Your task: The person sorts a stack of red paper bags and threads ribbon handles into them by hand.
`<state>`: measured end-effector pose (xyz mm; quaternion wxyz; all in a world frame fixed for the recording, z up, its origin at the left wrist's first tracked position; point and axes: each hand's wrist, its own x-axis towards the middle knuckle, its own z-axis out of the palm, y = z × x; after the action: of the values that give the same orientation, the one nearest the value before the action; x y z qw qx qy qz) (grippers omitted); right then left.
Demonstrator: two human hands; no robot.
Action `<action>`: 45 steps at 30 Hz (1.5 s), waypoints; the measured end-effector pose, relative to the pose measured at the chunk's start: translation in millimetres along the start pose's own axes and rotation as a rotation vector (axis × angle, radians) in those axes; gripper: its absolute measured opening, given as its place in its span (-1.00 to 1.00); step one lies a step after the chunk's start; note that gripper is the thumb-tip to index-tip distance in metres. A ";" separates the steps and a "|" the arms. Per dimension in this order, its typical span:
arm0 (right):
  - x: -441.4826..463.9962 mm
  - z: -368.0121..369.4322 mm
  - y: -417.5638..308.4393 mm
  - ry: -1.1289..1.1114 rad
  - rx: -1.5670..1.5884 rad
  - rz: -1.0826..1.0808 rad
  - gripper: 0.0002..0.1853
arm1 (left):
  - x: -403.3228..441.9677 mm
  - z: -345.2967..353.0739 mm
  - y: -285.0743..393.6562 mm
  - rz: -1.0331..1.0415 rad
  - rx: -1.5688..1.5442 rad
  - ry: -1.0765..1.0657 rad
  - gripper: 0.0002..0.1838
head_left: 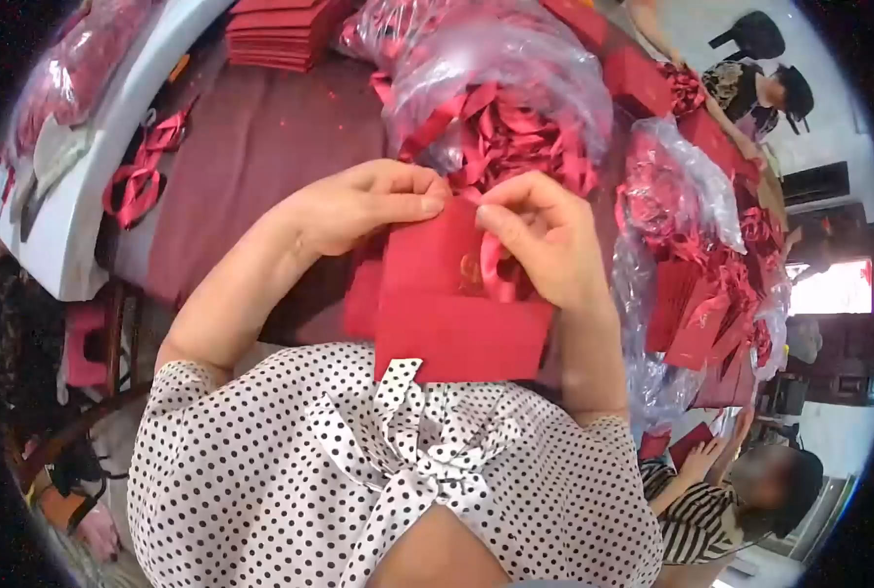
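Observation:
A flat red paper gift bag (425,257) with a little gold print rests in front of my chest, its lower part a wide plain panel. My left hand (370,208) pinches the bag's top left corner between thumb and fingers. At the top right corner, my right hand (547,235) has its thumb and fingers pressed together on a red ribbon (493,263), which loops down over the bag's front. The fingers partly hide the bag's top edge. Beneath it, more red paper (361,299) shows at the left.
A plastic sack (515,59) spilling red ribbons (530,137) lies just beyond my hands. Stacked red bags (282,31) sit at the back left. To the right are more bags (687,304) and plastic wrap. One person (721,500) sits lower right, another (750,98) farther off.

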<state>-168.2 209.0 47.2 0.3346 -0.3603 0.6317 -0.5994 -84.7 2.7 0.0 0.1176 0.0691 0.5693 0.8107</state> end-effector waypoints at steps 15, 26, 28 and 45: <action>9.1 -4.5 13.4 0.013 -0.317 -0.050 -0.85 | 3.6 -4.9 -7.4 0.002 -0.016 0.008 -0.86; 7.5 4.0 8.6 0.097 -0.472 -0.104 -0.89 | -1.0 4.4 0.8 -0.017 0.370 0.111 -0.81; 8.7 4.4 17.3 0.120 -0.572 -0.194 -0.89 | 1.7 8.5 -2.9 0.440 0.931 0.210 -0.83; 10.7 5.0 22.8 0.221 -0.653 -0.249 -0.88 | 5.1 1.7 -10.7 0.044 0.149 0.216 -0.83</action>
<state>-170.6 197.7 24.3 0.0560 -0.4554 0.7734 -0.4374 -88.0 9.1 -9.6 0.0323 0.0022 0.6356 0.7713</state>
